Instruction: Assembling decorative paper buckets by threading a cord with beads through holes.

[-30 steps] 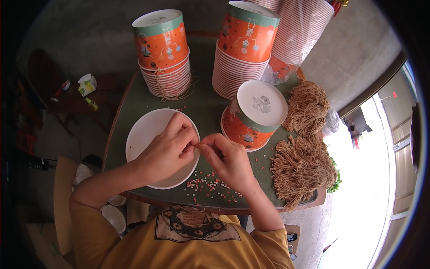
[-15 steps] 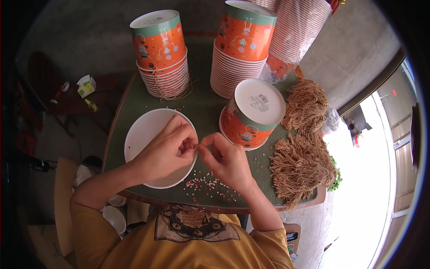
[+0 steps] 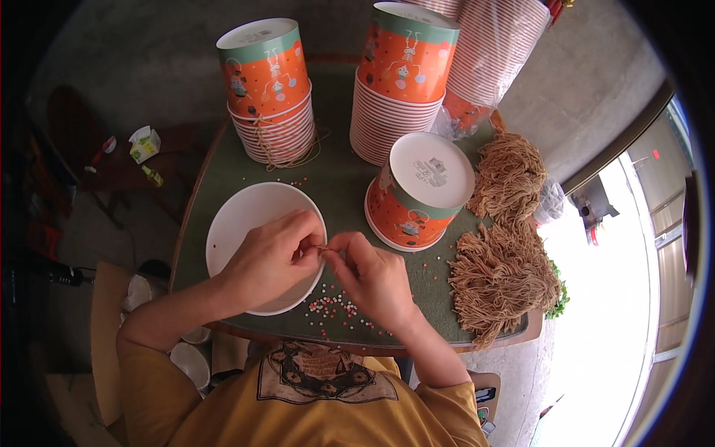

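Observation:
My left hand (image 3: 274, 255) is over the white bowl (image 3: 229, 212), its fingertips pinched together. Just to its right, my right hand (image 3: 378, 281) pinches too, thumb against forefinger. Between the fingertips of both hands shows a short bit of thin brown string (image 3: 322, 249), near the bowl's right rim. Whether a bead is on it is too small to tell. Loose white and orange beads (image 3: 333, 307) lie scattered on the green tabletop below my right hand. An orange paper tub (image 3: 408, 220) stands upside down beyond that hand.
Two tall stacks of upturned orange paper tubs, a left stack (image 3: 264, 74) and a right stack (image 3: 406, 82), stand at the back. Two bundles of brown string, a far bundle (image 3: 509, 175) and a near bundle (image 3: 499, 279), lie along the right edge. A bagged tub stack (image 3: 499, 52) is behind.
Both hands have come slightly lower and closer to me, still pinching the string. My left hand's raised fingers have folded down. The bowl has shifted very slightly.

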Available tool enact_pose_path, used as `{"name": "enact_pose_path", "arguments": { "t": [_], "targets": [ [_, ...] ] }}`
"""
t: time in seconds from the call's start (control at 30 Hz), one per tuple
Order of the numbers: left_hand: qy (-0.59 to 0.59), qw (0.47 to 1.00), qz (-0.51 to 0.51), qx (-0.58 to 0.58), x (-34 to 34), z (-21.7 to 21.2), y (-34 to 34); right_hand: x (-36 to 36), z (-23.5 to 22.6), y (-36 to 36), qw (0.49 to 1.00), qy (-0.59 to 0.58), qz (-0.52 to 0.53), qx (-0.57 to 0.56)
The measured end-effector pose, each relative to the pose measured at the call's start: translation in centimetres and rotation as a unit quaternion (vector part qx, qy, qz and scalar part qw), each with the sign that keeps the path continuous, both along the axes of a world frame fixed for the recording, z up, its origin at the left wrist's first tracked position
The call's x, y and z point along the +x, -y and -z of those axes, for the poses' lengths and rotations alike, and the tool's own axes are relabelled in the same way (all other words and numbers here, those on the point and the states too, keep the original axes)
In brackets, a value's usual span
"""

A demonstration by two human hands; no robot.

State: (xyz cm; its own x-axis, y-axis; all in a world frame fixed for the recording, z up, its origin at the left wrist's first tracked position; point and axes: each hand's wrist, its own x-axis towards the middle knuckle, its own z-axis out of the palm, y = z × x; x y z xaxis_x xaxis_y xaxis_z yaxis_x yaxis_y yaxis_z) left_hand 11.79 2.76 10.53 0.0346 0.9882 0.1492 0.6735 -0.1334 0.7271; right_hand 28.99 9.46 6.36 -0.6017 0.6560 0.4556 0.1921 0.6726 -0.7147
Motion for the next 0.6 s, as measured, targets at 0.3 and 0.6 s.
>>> {"name": "enact_pose_path", "arguments": {
  "t": [0.3, 0.6],
  "targets": [
    [0.251, 0.966, -0.02, -0.055, -0.9, 1.9, 0.1, -0.4, 0.6, 0.8, 0.989, -0.008, 0.027, 0.148],
    [0.358, 0.93, -0.026, -0.074, -0.7, 1.9, 0.0, -0.3, 0.6, 1.0, 0.993, -0.024, 0.012, 0.115]
  ]
}}
